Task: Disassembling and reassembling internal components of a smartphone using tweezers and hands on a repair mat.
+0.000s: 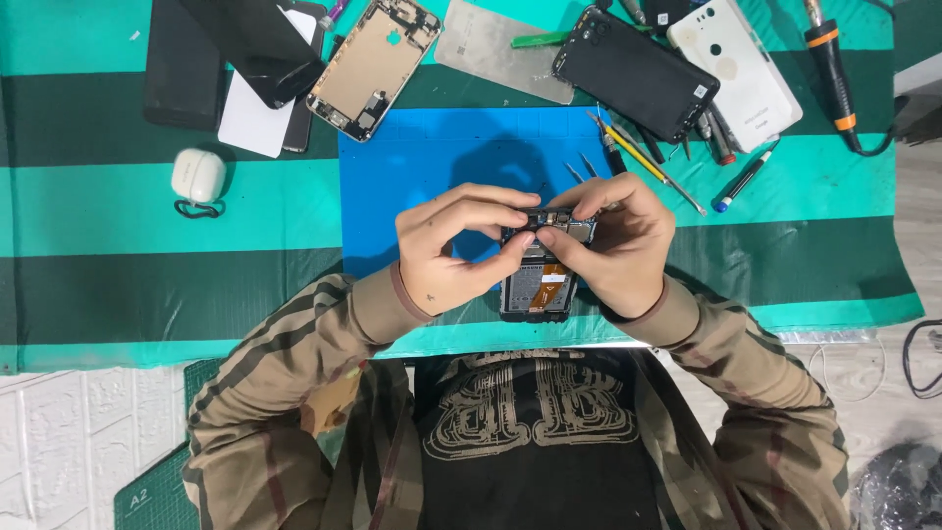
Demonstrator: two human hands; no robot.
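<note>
Both hands, left hand (446, 250) and right hand (618, 245), pinch the open phone (537, 280); it points away, tweezers (586, 169) just past the fingertips

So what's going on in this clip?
A person holds an opened phone with both hands over a blue mat. The left hand and right hand pinch at its top edge, fingertips on the exposed insides. Other phones, back covers and hand tools lie on the green striped table beyond.
</note>
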